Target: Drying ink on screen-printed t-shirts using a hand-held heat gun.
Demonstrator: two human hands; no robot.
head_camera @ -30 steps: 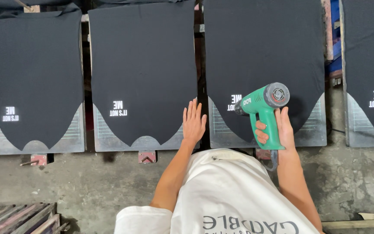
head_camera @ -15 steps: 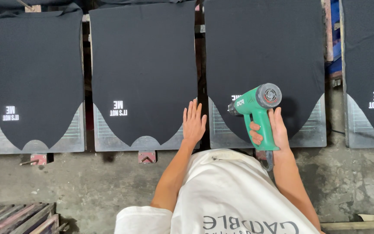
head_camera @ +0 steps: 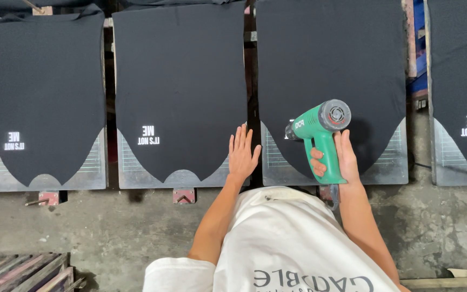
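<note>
The right hand (head_camera: 335, 157) is wrapped around the handle of a green heat gun (head_camera: 319, 138); its grip is pressed shut on that handle, fingers curled in from the left side and the palm behind; the gun's grey round rear end points up and to the right, while its dark nozzle points left and down at the black garment (head_camera: 331, 59) stretched over the third board (head_camera: 393, 167); the nozzle sits just over a small white print on that cloth, most of which it hides; a dark cord hangs from the base of the handle, just above the person's white shirt (head_camera: 287, 243).

The left hand (head_camera: 242, 154) lies flat with its grip spread, fingers straight and slightly fanned, pointing away from the body; it rests on the lower right corner of the second board (head_camera: 131, 176), at the edge of the second black garment (head_camera: 179, 81) and next to the dark gap between the boards; it holds nothing.

Four boards lie side by side in a row, each carrying a black garment with a small white print near its pointed lower end; the leftmost garment (head_camera: 44, 92) and the rightmost one (head_camera: 460, 70) are well apart from both hands; below the boards is a stained concrete floor (head_camera: 98, 232); wooden slats (head_camera: 17, 273) show in the lower left corner.
</note>
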